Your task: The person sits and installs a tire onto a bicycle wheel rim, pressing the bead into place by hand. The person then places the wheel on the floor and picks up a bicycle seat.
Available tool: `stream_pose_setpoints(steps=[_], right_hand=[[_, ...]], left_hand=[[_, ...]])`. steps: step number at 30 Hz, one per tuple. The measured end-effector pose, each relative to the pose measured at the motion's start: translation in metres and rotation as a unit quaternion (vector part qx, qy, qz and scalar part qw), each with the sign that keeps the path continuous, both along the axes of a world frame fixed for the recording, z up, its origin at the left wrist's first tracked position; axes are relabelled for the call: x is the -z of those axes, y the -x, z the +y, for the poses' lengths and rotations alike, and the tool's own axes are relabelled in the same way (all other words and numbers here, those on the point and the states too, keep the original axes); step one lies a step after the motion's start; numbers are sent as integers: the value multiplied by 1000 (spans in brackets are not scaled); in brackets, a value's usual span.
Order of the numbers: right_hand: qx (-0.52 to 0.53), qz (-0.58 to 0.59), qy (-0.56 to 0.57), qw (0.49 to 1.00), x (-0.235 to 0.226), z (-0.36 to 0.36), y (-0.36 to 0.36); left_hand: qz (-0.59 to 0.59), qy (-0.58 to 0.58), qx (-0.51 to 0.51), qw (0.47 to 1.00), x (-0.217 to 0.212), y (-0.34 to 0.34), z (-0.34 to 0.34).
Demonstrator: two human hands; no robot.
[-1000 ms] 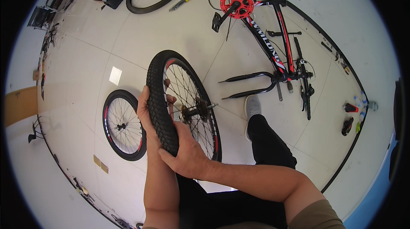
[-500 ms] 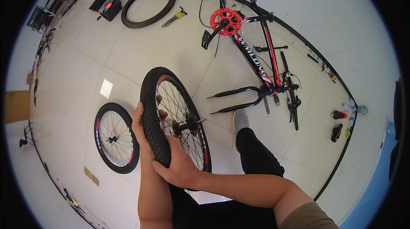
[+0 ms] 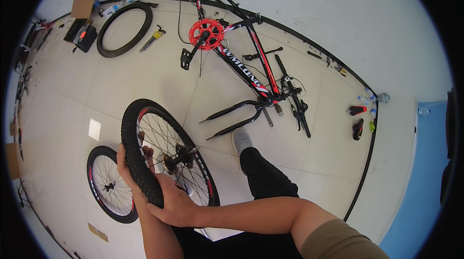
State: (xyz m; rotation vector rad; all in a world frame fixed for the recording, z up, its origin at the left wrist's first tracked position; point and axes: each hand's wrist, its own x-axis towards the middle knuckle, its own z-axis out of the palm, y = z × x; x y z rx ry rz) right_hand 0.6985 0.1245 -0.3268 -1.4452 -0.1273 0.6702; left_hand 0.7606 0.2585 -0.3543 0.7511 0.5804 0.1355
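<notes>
A bicycle wheel [image 3: 129,136] with a knobby black tyre stands tilted in front of me, its spokes, hub and sprockets showing. My left hand [image 3: 126,169] wraps the tyre's left side, with fingertips reaching between the spokes. Lower on the same tyre, my right hand [image 3: 175,205] is closed around it, thumb on the tread and fingers partly hidden behind. A second wheel [image 3: 94,196] lies flat on the floor to the left, partly covered by my left arm. Ahead and to the right lies the black and red bicycle frame [image 3: 241,71], its fork [image 3: 232,110] toward the wheel.
A loose tyre [image 3: 112,53], a yellow-and-black tool [image 3: 152,38] and an open cardboard box [image 3: 83,3] lie at the far left. Handlebars [image 3: 295,99] rest beside the frame. Bottles [image 3: 365,99] and a black saddle-like part [image 3: 357,129] sit by the right wall. My shoe [image 3: 241,140] is near the fork.
My view has turned, so the frame, both wheels and the floor items appear farther left and mostly lower. Both hands keep their hold on the wheel.
</notes>
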Motion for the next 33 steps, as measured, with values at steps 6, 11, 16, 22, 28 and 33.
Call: stream_pose_setpoints(steps=[6, 11, 16, 22, 28, 33], right_hand=[[-3, 7, 2, 1000, -3, -1, -2], [-3, 4, 4, 1000, -2, -1, -2], [-4, -8, -3, 1000, -3, -2, -4], [-9, -12, 6, 1000, 0, -1, -1], [-14, -7, -6, 1000, -4, -2, -2], [-15, -6, 7, 1000, -1, -1, -2]], left_hand=[[9, -26, -14, 1000, -6, -1, -5], [2, -28, -7, 1000, -7, -1, -5], [2, -32, -2, 999, -8, -1, -6], [-5, -23, 5, 1000, -4, 1, -3], [-22, -27, 33, 999, -7, 2, -1], [-16, -19, 46, 999, -8, 2, 0]])
